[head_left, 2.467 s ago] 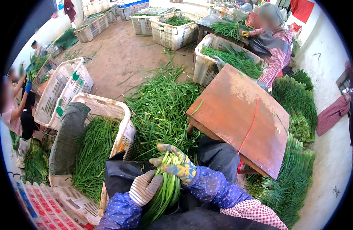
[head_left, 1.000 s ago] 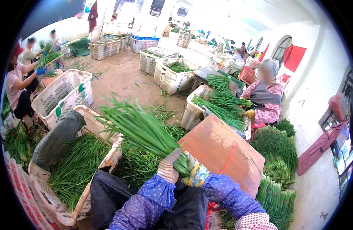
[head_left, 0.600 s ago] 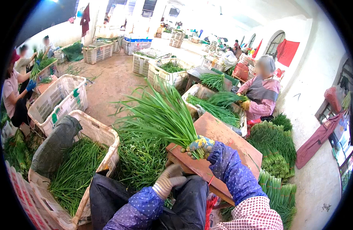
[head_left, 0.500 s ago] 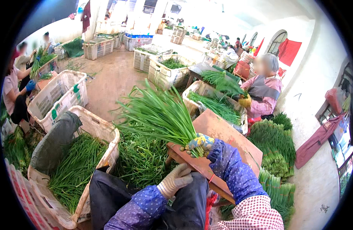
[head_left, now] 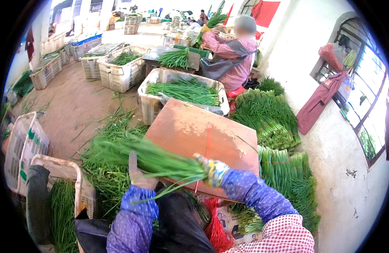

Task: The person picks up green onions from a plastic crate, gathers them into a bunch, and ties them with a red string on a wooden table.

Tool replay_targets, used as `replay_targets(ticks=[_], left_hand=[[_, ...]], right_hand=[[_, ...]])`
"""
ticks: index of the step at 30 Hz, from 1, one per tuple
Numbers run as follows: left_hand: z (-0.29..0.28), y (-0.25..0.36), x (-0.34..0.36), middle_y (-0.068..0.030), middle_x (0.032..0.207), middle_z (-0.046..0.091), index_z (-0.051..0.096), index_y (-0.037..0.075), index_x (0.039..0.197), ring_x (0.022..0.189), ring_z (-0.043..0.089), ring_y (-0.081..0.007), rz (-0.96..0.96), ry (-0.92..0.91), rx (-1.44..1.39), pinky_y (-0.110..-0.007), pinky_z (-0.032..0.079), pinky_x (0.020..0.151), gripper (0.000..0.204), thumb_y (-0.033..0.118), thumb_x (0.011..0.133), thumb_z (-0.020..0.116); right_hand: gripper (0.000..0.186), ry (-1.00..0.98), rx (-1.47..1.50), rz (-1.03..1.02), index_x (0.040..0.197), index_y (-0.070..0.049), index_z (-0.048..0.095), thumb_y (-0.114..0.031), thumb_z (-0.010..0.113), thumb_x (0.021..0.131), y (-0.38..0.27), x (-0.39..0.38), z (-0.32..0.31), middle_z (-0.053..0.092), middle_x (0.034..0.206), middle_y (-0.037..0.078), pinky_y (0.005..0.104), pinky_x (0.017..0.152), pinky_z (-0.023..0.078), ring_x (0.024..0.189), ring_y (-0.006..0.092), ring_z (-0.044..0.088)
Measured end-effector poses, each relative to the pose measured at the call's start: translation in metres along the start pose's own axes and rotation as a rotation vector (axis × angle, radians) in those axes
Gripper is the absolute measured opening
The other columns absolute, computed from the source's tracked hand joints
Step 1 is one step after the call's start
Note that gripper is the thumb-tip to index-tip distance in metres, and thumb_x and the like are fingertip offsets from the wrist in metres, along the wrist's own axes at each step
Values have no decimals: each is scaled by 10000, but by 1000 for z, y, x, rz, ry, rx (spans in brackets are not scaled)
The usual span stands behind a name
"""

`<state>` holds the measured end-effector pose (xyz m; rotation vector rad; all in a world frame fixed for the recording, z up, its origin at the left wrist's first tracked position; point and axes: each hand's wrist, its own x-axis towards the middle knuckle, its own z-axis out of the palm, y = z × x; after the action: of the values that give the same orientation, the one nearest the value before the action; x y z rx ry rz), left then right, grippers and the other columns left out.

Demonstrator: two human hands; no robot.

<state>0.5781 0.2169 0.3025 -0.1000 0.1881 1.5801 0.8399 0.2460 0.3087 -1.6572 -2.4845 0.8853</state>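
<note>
My right hand [head_left: 214,170], in a blue-and-yellow patterned glove, grips the stalk end of a bunch of long green chives [head_left: 171,162]. The bunch points left, over the near edge of a reddish-brown board [head_left: 190,122], its leaf tips blurred by motion. Below the leaves, my left hand [head_left: 141,175] in a pale glove holds its fingers stretched up against them; part of it is hidden behind the leaves. A red tie [head_left: 209,143] lies across the board. Beneath the board's near edge hangs a bundle of red ties [head_left: 219,227].
Loose chives [head_left: 112,168] lie heaped left of the board. A white crate [head_left: 150,101] of greens stands beyond it. Tied bundles [head_left: 283,168] are stacked at right by the wall. A co-worker [head_left: 232,59] sits at the back, holding greens. Another crate [head_left: 82,185] stands at my left.
My view has turned right. The chives in my right hand have come down from upright to nearly level, pointing left. My left hand has risen from my lap to the leaves.
</note>
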Motion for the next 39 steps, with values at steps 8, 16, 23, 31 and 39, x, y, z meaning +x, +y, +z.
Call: replay_targets(ticks=[8,16,23,31,39], left_hand=[[2,86,98,-100,1344,450,408,88,1318,1201,451,-309,98,-239,380,-434,363,1019,444,317,939,438],[-46,218,-52,-123,1186,543,444,80,1274,1015,571,-234,373,208,820,-329,505,822,355,125,923,475],[-126,338,-231,-26,935,587,524,71,1210,804,564,-112,856,678,1072,-241,464,651,392,144,837,619],[-177,322,-381,-64,1031,620,570,65,1150,935,580,-155,882,925,1573,-295,467,845,338,44,818,632],[-169,251,-342,-233,980,612,543,-1,1111,884,605,-385,572,936,2160,-441,489,789,490,229,720,727]], right_hand=[[723,161,-499,210,1346,-68,369,-110,655,684,112,-1,-67,611,1077,207,395,838,488,1014,352,593],[822,9,-359,175,1365,-1,314,-175,703,662,167,-35,-40,572,1166,211,351,924,455,1069,327,574],[1037,170,-312,342,1384,-25,295,-482,803,603,74,-26,-33,483,1269,250,433,979,399,1167,396,478],[1097,-125,113,115,1403,-3,257,-393,846,562,68,-14,-57,503,1300,182,366,1068,321,1201,319,481],[570,-136,-354,-596,1233,-74,511,-134,734,711,-220,155,15,529,1224,200,419,960,413,1124,338,512]])
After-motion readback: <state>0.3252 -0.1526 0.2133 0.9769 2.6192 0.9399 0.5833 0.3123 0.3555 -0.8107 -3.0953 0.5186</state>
